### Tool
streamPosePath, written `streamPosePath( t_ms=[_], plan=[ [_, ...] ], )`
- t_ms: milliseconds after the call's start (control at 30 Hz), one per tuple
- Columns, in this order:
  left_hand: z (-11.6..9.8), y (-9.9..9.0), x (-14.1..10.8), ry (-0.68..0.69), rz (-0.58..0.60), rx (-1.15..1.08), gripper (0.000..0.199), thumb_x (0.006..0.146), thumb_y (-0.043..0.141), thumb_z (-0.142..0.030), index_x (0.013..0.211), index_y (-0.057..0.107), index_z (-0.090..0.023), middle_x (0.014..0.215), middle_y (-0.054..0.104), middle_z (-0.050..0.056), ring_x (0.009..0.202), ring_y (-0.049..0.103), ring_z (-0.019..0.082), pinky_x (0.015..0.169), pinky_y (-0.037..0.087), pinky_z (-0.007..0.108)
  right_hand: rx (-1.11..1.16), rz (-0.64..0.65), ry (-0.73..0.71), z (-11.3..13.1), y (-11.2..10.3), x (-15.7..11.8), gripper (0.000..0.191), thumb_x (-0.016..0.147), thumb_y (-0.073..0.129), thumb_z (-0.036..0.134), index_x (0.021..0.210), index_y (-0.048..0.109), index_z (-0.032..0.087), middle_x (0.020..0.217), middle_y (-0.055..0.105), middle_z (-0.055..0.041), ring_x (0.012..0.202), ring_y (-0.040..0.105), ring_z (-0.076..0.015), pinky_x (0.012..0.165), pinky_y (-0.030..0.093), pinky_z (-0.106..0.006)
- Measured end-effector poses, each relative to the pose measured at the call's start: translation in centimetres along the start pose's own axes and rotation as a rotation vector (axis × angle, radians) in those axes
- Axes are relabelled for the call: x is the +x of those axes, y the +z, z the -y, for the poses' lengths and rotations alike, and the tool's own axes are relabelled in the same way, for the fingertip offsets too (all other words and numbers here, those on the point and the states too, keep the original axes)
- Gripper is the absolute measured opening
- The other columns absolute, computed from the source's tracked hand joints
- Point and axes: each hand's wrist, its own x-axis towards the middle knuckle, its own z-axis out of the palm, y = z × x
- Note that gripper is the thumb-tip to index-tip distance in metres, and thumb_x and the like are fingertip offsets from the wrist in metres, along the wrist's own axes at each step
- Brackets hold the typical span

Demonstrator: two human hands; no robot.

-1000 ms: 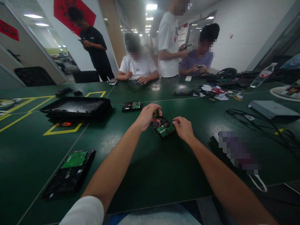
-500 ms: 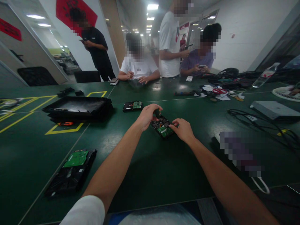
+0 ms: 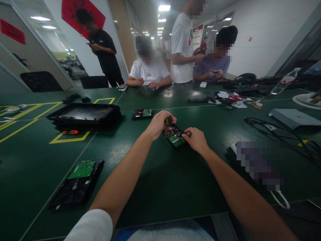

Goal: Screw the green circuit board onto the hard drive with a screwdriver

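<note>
In the head view a hard drive (image 3: 177, 140) with a green circuit board faces up on the dark green table. My left hand (image 3: 158, 125) is closed around the dark, yellow-marked handle of a screwdriver (image 3: 168, 119), over the drive's far left part; its tip is hidden. My right hand (image 3: 197, 138) grips the drive's right edge between thumb and fingers. A second hard drive (image 3: 142, 113) lies beyond my left hand. Another drive in a black bracket (image 3: 77, 184) rests at the near left, board side up.
Stacked black trays (image 3: 84, 115) stand at the left, an orange-handled tool (image 3: 71, 132) beside them. On the right are a silver box (image 3: 297, 118), black cables (image 3: 271, 129), a pixelated item with a white strap (image 3: 259, 164) and a bottle (image 3: 286, 81). Several people are across the table.
My left hand has turned slightly about the screwdriver, and more of the yellow-marked handle shows. My right hand stays at the drive's edge. The whole view has shifted slightly.
</note>
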Motion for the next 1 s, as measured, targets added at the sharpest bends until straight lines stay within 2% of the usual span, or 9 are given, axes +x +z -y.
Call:
streamPosePath(
  t_ms=[167, 300, 467, 600, 767, 1000],
  plan=[
    [-0.13, -0.33, 0.15, 0.037, -0.028, 0.082, 0.023, 0.083, 0.059, -0.038, 0.083, 0.069, -0.018, 0.089, 0.067, 0.008, 0.086, 0.064, 0.021, 0.053, 0.049, 0.023, -0.003, 0.009, 0.013, 0.01, 0.02, 0.05, 0.016, 0.096, 0.068, 0.034, 0.106, 0.071, 0.022, 0.099, 0.073, -0.0046, 0.092, 0.066, -0.0202, 0.082, 0.046, -0.034],
    [-0.12, -0.38, 0.16, 0.022, 0.016, 0.087, 0.026, 0.086, 0.057, -0.039, 0.088, 0.071, -0.017, 0.085, 0.065, 0.008, 0.081, 0.063, 0.020, 0.053, 0.049, 0.023, -0.021, 0.018, 0.022, 0.12, -0.02, -0.02, 0.017, 0.097, 0.065, 0.031, 0.109, 0.071, 0.021, 0.102, 0.072, -0.0060, 0.093, 0.066, -0.0204, 0.082, 0.047, -0.033],
    [-0.11, -0.11, -0.03, -0.017, 0.022, -0.019, 0.024, 0.086, 0.060, -0.040, 0.100, 0.063, -0.020, 0.082, 0.068, 0.005, 0.077, 0.065, 0.019, 0.053, 0.052, 0.025, -0.048, 0.047, 0.038, 0.35, -0.18, -0.09, 0.016, 0.099, 0.062, 0.027, 0.109, 0.072, 0.020, 0.105, 0.072, -0.0087, 0.096, 0.066, -0.0216, 0.082, 0.046, -0.033],
    [-0.28, -0.05, -0.13, -0.053, 0.015, -0.044, 0.024, 0.083, 0.064, -0.041, 0.094, 0.059, -0.020, 0.089, 0.072, 0.007, 0.078, 0.068, 0.020, 0.052, 0.051, 0.024, -0.075, 0.070, 0.059, 0.33, -0.24, -0.03, 0.016, 0.099, 0.061, 0.028, 0.107, 0.073, 0.020, 0.106, 0.072, -0.0095, 0.098, 0.066, -0.0226, 0.084, 0.046, -0.034],
    [-0.26, -0.23, -0.11, -0.003, 0.023, 0.004, 0.019, 0.082, 0.065, -0.038, 0.088, 0.064, -0.020, 0.093, 0.068, 0.006, 0.083, 0.065, 0.018, 0.052, 0.051, 0.023, -0.080, 0.096, 0.079, 0.06, -0.14, 0.16, 0.019, 0.101, 0.055, 0.024, 0.105, 0.073, 0.020, 0.107, 0.072, -0.0108, 0.098, 0.067, -0.0239, 0.084, 0.046, -0.035],
    [-0.45, -0.30, -0.21, 0.000, 0.051, 0.060, 0.022, 0.086, 0.062, -0.039, 0.090, 0.070, -0.019, 0.085, 0.065, 0.006, 0.080, 0.064, 0.018, 0.052, 0.050, 0.022, -0.081, 0.134, 0.053, -0.31, -0.16, 0.37, 0.021, 0.101, 0.053, 0.021, 0.107, 0.073, 0.020, 0.109, 0.073, -0.0106, 0.100, 0.067, -0.0241, 0.086, 0.046, -0.034]
  ],
)
